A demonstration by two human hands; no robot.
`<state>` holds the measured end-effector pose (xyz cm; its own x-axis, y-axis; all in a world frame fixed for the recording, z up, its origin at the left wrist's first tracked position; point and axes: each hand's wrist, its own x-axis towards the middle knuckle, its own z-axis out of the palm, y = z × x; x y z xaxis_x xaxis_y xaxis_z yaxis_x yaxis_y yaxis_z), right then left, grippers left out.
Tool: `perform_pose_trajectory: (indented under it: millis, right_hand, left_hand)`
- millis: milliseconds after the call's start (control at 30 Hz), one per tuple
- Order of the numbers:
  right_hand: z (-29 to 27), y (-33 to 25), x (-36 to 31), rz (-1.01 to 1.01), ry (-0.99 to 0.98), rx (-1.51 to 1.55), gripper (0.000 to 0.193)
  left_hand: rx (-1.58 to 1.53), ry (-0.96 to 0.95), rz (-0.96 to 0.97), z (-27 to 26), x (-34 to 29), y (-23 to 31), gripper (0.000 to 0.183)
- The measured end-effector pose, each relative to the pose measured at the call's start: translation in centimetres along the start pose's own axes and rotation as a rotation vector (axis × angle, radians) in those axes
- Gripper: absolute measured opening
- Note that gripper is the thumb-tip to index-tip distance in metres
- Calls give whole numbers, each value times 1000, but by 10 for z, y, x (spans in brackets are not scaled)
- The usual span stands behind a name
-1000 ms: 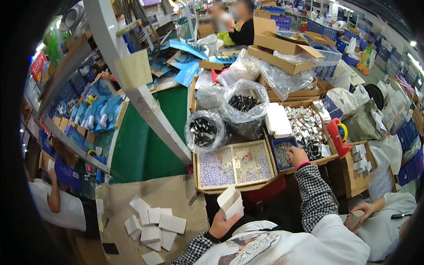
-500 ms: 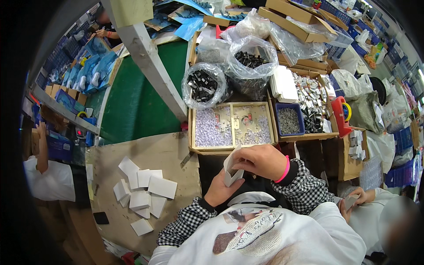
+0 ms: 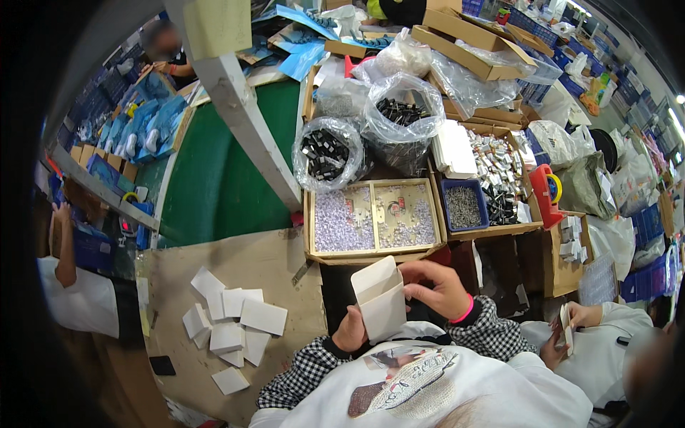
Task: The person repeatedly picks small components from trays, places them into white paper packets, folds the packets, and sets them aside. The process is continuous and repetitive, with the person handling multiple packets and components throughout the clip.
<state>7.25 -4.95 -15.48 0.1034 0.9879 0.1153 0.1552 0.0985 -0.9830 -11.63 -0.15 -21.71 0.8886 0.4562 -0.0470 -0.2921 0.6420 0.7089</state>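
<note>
A small white paper box (image 3: 383, 308) stands tilted in front of my chest, its top flap raised and its mouth open. My left hand (image 3: 349, 330) grips the box by its left side, thumb on the front edge. At the upper right edge, my right hand (image 3: 439, 289) has curled fingers that appear to pinch the rim; part of the fingertips is hidden behind it. To the left, several white boxes (image 3: 264, 316) lie in a loose pile on the brown cardboard sheet (image 3: 171, 278).
Ahead stands a divided wooden tray (image 3: 375, 250) of small pale pieces. Behind it are clear bags (image 3: 325, 151) of black parts; a blue bin (image 3: 464, 205) of small metal pieces is to the right. A metal post (image 3: 246, 118) slants across. A co-worker's hands (image 3: 571, 328) hold a white piece at right.
The white box has turned its broad face towards me and come lower. My right hand's fingers have left its mouth and shifted to its right edge.
</note>
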Motion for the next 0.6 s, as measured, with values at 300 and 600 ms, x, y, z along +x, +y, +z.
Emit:
perform_pose_trajectory:
  millis: [300, 600]
  right_hand:
    - [13, 44, -41, 232, 231, 79, 37]
    - [19, 48, -48, 192, 329, 76, 29]
  left_hand:
    - [497, 295, 352, -10, -14, -25, 39]
    - [785, 478, 403, 0, -14, -25, 37]
